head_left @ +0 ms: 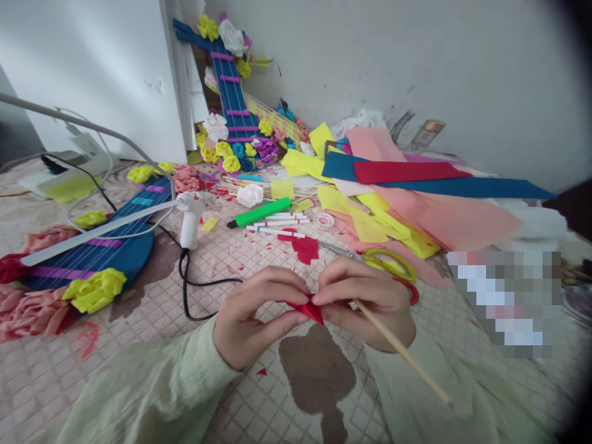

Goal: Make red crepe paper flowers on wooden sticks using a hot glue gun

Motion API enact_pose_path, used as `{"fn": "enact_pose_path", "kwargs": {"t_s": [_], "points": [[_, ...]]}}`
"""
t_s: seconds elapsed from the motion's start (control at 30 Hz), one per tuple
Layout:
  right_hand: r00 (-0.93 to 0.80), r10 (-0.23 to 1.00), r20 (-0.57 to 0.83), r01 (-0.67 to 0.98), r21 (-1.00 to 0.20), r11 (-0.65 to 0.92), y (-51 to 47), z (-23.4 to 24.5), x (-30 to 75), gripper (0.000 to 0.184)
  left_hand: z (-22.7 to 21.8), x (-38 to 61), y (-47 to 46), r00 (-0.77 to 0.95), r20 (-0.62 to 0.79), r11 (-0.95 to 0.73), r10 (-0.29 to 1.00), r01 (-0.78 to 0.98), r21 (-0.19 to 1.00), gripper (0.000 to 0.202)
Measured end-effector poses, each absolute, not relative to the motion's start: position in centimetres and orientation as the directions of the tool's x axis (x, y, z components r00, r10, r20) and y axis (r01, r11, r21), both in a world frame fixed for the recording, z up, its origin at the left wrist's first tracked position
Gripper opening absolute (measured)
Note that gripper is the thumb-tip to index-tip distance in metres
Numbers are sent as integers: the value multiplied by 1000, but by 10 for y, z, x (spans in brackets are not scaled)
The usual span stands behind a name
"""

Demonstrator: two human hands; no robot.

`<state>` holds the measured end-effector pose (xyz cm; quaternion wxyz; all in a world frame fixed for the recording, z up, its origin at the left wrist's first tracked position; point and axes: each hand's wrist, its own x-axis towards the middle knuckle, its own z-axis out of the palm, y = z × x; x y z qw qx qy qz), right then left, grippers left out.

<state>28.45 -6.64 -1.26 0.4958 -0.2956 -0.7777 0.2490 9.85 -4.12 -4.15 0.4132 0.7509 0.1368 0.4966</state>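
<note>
Between my two hands is a small piece of folded red paper (314,312), its pointed end hanging toward me. My left hand (252,314) pinches its left side between thumb and fingers. On the other side, my right hand (370,302) is closed on the paper with its fingertips. A thin wooden stick (407,357) also sits in the right hand and slants down to the right. Just beyond that hand lie scissors (386,262) with a yellow handle, partly hidden. A red paper scrap (305,250) rests on the table past my fingertips.
At left, a white glue gun (189,228) with a long glue stick and black cord stands near a blue paper guitar (134,237) with paper flowers. Another decorated guitar (231,92) leans at the back. A green marker (263,212) and coloured paper strips (444,213) lie beyond my hands.
</note>
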Motion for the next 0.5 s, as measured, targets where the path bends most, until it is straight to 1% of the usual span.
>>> {"fn": "enact_pose_path", "kwargs": {"t_s": [0.07, 0.17, 0.23, 0.33, 0.4, 0.5], "points": [[-342, 706, 620, 220, -677, 702, -66, -12, 285, 8, -42, 99, -42, 470, 614, -591, 634, -217, 777, 26], [-377, 728, 572, 220, -708, 671, -65, -11, 285, 5, -41, 101, -43, 493, 530, -486, 689, -227, 844, 21], [-419, 743, 521, 204, -744, 637, -64, -12, 285, 8, -39, 103, -43, 541, 446, -372, 713, -247, 895, 16], [-515, 739, 434, 177, -790, 587, -62, -13, 286, 12, -37, 106, -44, 625, 329, -188, 708, -281, 941, 13], [-563, 731, 385, 164, -815, 556, -61, -14, 288, 12, -37, 107, -44, 662, 261, -81, 703, -290, 954, 15], [-564, 760, 324, 167, -856, 489, -60, -15, 291, 12, -37, 108, -44, 696, 143, 98, 703, -295, 951, 17]]}}
